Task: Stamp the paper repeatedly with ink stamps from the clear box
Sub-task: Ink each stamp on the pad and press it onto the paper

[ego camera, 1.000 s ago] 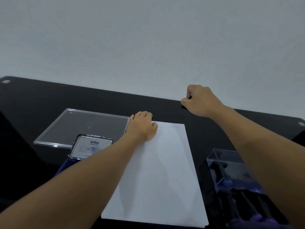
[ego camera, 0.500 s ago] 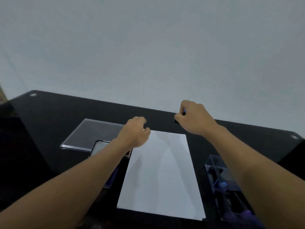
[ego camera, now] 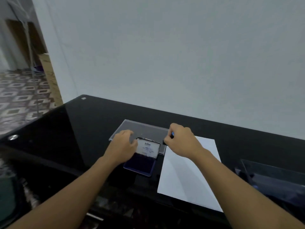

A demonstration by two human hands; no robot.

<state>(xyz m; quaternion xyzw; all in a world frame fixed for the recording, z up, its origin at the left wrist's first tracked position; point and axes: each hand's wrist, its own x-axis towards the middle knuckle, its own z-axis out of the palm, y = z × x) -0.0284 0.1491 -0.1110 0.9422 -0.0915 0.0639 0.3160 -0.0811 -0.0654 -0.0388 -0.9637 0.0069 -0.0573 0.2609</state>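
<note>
A white sheet of paper (ego camera: 189,172) lies on the black table (ego camera: 79,133). Left of it sits an open ink pad (ego camera: 140,164) with a dark blue pad and its labelled lid (ego camera: 148,148) raised. My right hand (ego camera: 181,139) is closed around a small stamp (ego camera: 172,134) with a blue and black part showing, held over the paper's top left corner, just right of the ink pad lid. My left hand (ego camera: 123,147) rests at the ink pad's left side, fingers curled against the lid. The clear box (ego camera: 274,179) stands at the right edge.
A flat clear plastic lid (ego camera: 142,129) lies behind the ink pad. The table's back edge meets a plain wall. Beyond the table's left edge, a patterned tiled floor shows.
My view has swung left. My right hand with the stamp moved from behind the paper's far edge to its left corner beside the ink pad. My left hand left the paper for the ink pad.
</note>
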